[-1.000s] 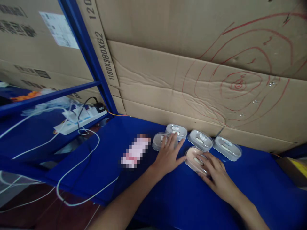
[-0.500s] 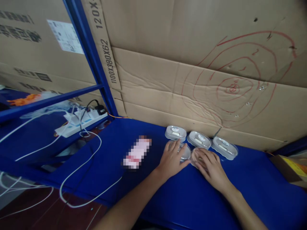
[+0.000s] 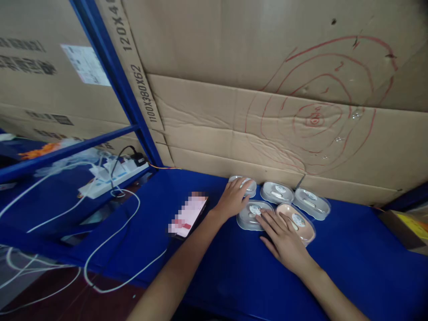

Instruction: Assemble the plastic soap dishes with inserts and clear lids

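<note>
Several small oval clear plastic cases lie on the blue table [image 3: 351, 263] by the cardboard wall. My left hand [image 3: 232, 199] rests with its fingers stretched flat over the leftmost back case [image 3: 249, 186]. My right hand [image 3: 284, 234] lies open, its fingers spread across a clear front case [image 3: 249, 215] and a pink-bottomed case [image 3: 301, 220]. Two more clear cases [image 3: 277, 191] [image 3: 312, 203] sit behind them, untouched.
A phone [image 3: 187, 215] lies left of my left hand, with a white cable [image 3: 110, 240] looping off the table edge. A white power strip [image 3: 107, 176] sits at the left behind a blue frame post [image 3: 115, 84]. A cardboard box corner [image 3: 406, 225] is at the right.
My left hand moved from the front clear case back to the leftmost rear case. My right hand now spans both front cases, and the pink-bottomed case shows again.
</note>
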The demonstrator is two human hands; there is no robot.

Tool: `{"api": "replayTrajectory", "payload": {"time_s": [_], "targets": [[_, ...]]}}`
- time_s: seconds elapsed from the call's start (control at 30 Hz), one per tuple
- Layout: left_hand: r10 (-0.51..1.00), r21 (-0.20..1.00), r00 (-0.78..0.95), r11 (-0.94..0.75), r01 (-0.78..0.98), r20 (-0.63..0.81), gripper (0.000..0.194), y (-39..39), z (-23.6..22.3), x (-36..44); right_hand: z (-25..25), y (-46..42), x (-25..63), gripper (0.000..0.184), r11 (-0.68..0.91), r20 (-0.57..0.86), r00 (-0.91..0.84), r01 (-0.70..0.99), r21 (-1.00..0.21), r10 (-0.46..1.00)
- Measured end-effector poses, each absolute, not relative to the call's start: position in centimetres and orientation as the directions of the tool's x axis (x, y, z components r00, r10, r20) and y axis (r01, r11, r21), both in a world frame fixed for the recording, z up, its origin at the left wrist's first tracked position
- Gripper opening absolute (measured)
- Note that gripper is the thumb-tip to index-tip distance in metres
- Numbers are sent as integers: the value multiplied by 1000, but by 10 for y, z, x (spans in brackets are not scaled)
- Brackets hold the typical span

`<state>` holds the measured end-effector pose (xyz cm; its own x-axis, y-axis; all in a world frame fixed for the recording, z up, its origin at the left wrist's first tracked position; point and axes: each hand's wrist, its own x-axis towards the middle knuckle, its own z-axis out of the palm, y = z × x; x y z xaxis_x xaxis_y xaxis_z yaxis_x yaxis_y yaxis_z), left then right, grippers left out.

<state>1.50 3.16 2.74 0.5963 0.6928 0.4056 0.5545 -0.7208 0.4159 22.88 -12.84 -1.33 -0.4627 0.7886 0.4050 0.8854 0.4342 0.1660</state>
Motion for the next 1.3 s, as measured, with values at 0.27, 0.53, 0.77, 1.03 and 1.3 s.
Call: {"api": "replayTrajectory", "payload": {"time_s": [0.27,0.53,0.77,1.03,1.3], "targets": [[812,307,506,-580,755,290,52,40,17,4,-10,-130,234,65,356,431,-395,919,172,811],[882,267,395,-457,848,257,48,-58,16,-29,-12,-128,246,65,314,425,-317,946,79,848],[755,235,507,-627,742,416,46,-142,-7,-53,0,-104,213,68,358,298,-352,933,37,887],[714,309,523,-685,660,465,57,-144,-21,-61,21,-40,197,64,296,275,-279,955,-23,920],[798,558,436,-603,570,416,50,-141,-14,-74,18,-171,287,57,-70,419,60,997,9,906]]}}
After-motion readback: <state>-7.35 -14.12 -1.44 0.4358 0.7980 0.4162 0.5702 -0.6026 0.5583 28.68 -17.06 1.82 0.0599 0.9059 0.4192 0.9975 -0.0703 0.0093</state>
